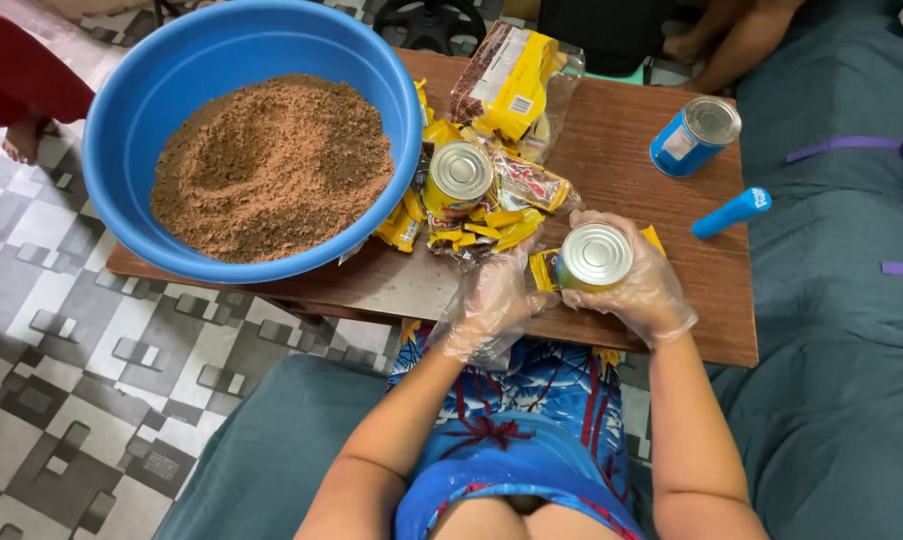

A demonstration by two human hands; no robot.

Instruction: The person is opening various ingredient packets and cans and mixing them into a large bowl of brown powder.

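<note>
Both gloved hands on a can point(594, 256) at the near edge of the counter point(652, 170).

Right hand point(644, 283) wrapped round the can's side, left hand point(492, 300) curled against its left side. Another can point(459, 177) among yellow wrappers point(472, 225) just beyond, blue bowl point(222, 45) of brown crumbs point(272, 165) far left, blue can point(694, 135) on its side far right.

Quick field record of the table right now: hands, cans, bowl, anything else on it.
left hand: gloved, against the side of the held can
right hand: gloved, wrapped around the held can
held can: yellow, upright, lid sealed
second yellow can: upright among yellow wrappers
blue bowl: holds brown crumbs
blue can: lying on its side
blue tool: beside it
table: brown wood
</note>
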